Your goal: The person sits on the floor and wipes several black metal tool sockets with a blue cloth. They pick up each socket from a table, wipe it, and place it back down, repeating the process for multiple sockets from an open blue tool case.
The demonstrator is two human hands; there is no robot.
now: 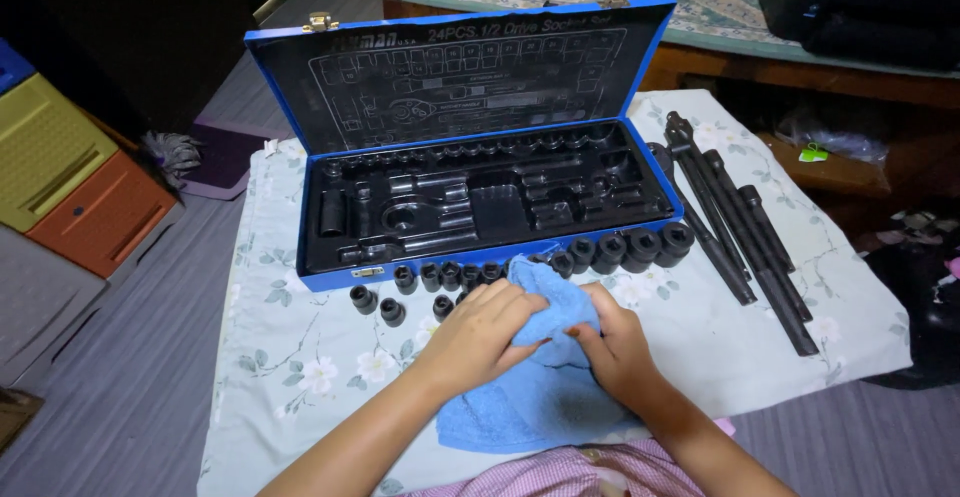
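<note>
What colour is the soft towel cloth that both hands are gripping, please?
Light blue, plain, seen in the head view: the towel cloth.

A soft, nubby blue terry cloth (545, 377) lies bunched under both hands. Matt black metal sockets (610, 250) and smooth dark metal extension bars (745, 232) lie on thin floral-printed cotton fabric (300, 357). The glossy blue-painted metal case (655, 52) holds a shiny moulded black plastic tray (480, 202).

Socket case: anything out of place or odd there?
The blue case lies open with its black tray empty. The sockets sit lined up outside on the floral cloth; bars lie beside. Nothing looks damaged.
</note>
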